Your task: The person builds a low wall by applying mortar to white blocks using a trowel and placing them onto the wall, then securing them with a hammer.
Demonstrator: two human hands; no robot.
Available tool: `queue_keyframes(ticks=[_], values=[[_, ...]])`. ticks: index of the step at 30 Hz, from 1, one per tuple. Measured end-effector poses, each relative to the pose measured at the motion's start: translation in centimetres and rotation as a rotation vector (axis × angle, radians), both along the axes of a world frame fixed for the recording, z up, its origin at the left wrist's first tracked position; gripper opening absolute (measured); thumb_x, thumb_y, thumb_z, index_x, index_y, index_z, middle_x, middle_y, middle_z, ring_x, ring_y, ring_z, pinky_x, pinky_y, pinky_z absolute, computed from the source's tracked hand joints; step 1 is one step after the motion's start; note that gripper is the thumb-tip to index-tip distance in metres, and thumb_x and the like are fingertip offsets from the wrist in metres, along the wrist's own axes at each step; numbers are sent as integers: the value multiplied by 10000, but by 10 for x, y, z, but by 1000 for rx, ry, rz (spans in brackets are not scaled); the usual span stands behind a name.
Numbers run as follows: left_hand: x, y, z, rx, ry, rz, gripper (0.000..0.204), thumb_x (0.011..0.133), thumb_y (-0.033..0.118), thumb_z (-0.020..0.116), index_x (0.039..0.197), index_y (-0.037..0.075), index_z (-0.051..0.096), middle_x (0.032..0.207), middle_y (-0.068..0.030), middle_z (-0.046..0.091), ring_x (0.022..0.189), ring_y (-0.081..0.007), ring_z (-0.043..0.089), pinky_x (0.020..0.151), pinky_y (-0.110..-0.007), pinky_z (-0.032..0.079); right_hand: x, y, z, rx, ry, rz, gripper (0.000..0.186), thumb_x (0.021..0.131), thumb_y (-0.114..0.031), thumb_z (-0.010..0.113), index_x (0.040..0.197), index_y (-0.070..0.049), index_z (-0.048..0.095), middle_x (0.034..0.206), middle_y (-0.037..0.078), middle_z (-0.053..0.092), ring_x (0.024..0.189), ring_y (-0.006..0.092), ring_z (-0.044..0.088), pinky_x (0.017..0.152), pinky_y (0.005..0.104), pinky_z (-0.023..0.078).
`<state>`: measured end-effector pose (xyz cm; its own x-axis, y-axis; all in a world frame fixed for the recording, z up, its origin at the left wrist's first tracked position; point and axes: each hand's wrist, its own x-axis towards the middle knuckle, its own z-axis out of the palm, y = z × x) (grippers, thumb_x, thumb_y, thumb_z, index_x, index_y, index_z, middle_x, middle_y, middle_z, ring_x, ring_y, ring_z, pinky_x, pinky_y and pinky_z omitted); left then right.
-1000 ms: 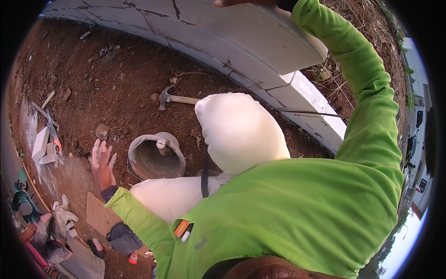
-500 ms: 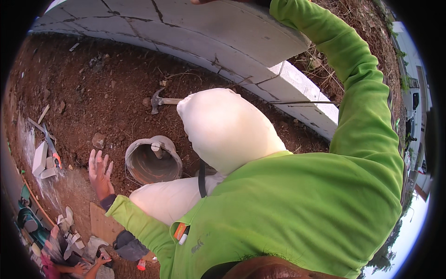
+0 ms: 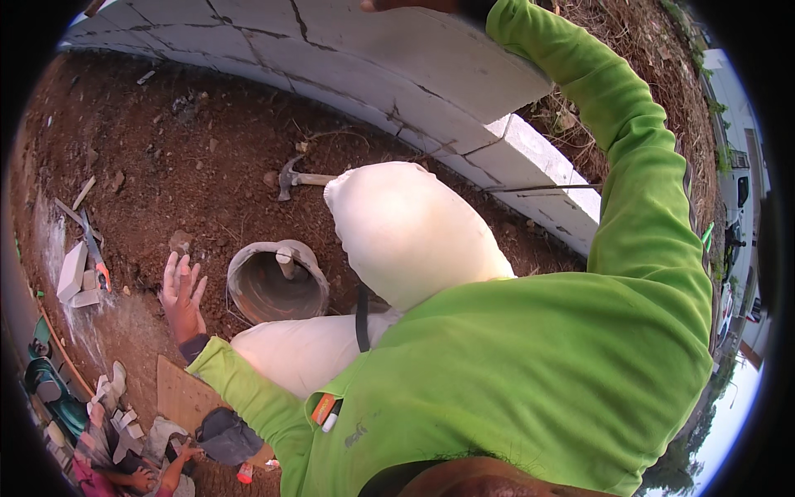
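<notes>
My left hand is held out with its fingers spread and nothing in it, beside a mortar-stained bucket. A rod-like handle stands up inside that bucket. My right arm reaches across the top of a pale block wall. Of my right hand, only a part shows at the upper edge, one finger stretched out along the block's top; the rest is cut off. On the soil between wall and knee lies a claw hammer, its handle end covered by my knee.
A handsaw and cut white block pieces lie at the left. Lower left, another person's hands are near block scraps, a board and a dark cloth item. A thin rod crosses the lower wall course.
The view has shifted slightly, moving ground items a little. My right hand shows slightly more at the top edge. My left hand stays spread beside the bucket. The other person's hands have moved.
</notes>
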<state>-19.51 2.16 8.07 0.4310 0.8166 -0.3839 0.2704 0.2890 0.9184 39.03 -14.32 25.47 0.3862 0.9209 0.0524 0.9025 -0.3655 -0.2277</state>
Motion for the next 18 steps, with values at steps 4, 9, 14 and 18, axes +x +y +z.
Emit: queue_keyframes(ticks=[4,9,14,18], values=[[2,2,-2,-6,-20,-22,684,1014,369,666,1565,80,383,1552,-185,457,1395,-337,496,1120,-473,432,3,-4,-1,70,-62,59,967,714,-704,773,1500,-189,546,1364,270,627,1293,430,579,1126,495,417],[8,9,-12,-25,-22,-23,707,1003,373,683,1568,80,378,1547,-173,465,1394,-341,497,1113,-475,439,6,-10,3,121,-80,98,930,727,-673,781,1488,-186,561,1365,249,635,1291,424,583,1125,492,419],[3,4,-7,-17,15,-6,725,998,382,689,1568,63,373,1537,-170,479,1385,-336,507,1113,-469,440,-2,-4,-2,87,-38,43,939,718,-678,785,1489,-191,559,1365,242,638,1288,422,585,1129,488,418],[14,5,-5,-6,-14,-47,722,1006,377,680,1570,53,365,1540,-167,481,1381,-330,513,1114,-461,439,1,-12,0,133,-99,48,947,708,-685,788,1492,-206,557,1344,247,649,1275,423,596,1115,492,432]])
